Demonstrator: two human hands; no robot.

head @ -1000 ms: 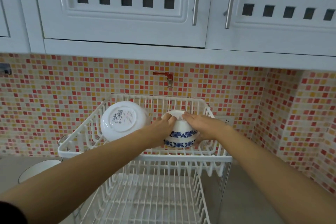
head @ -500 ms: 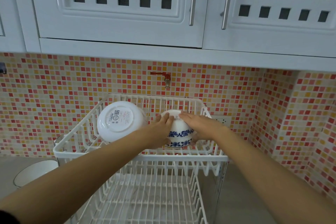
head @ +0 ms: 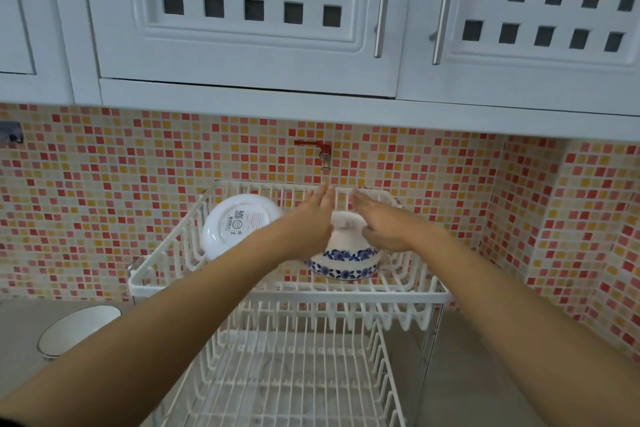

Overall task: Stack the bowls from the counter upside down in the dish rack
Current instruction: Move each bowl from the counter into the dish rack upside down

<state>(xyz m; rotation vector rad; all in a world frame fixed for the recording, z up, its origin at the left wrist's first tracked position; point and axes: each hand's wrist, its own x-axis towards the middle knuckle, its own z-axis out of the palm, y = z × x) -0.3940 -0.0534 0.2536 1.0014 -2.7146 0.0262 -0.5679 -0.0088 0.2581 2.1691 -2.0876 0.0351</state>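
Note:
A white bowl with a blue flower band (head: 341,258) rests upside down on the upper tier of the white wire dish rack (head: 291,291). My left hand (head: 311,218) and my right hand (head: 379,224) hover on either side of its base, fingers stretched out and apart, lifted off the bowl. To the left in the same tier, a plain white bowl (head: 239,224) leans on its side with its labelled bottom facing me. Another white bowl with a dark rim (head: 74,329) stands upright on the grey counter at the left.
The rack's lower tier (head: 291,374) holds nothing. White wall cabinets (head: 249,21) hang overhead. A small tap with a red handle (head: 320,152) sticks out of the mosaic tile wall just behind the rack. The tiled corner wall closes in on the right.
Both hands have let go of the blue-flowered bowl; the fingers have opened and risen off its base. The bowl stays upside down in the upper tier.

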